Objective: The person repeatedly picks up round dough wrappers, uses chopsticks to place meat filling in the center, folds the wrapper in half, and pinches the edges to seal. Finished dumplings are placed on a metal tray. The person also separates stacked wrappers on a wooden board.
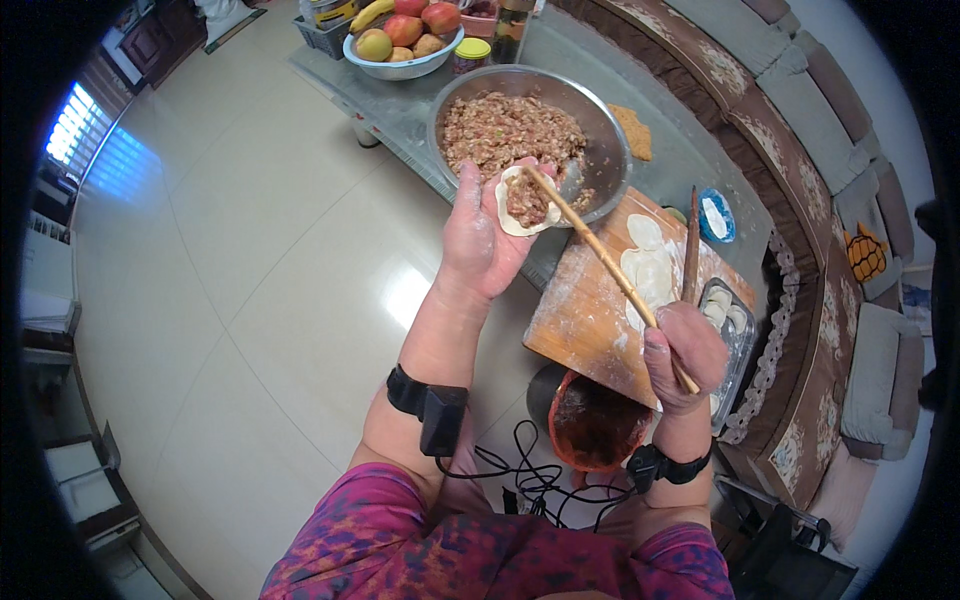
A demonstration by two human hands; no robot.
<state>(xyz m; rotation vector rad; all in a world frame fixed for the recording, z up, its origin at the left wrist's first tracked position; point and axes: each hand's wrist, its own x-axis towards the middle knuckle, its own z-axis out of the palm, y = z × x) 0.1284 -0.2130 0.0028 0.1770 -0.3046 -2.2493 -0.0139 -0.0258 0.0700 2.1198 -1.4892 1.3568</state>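
Observation:
On the palm of my left hand (480,240) lies a round dumpling wrapper (511,223), with a mound of minced meat filling (526,201) on it. My right hand (686,352) grips chopsticks (600,253), whose tips touch the top of that filling. Just beyond my left hand stands a large steel bowl (611,150) of minced filling (510,124). Flat dough wrappers (649,262) overlap on a floured wooden board (570,315). A wooden rolling pin (691,247) rests beside them. Partly behind my right hand, a metal tray (742,352) holds several folded dumplings (724,306).
A blue bag of white powder (716,215) and a tan cloth (631,131) lie on the table (675,150). Farther back are a fruit bowl (401,71) and a yellow-lidded jar (471,54). A red-rimmed bucket (600,420) and loose black cables (532,472) are below the board.

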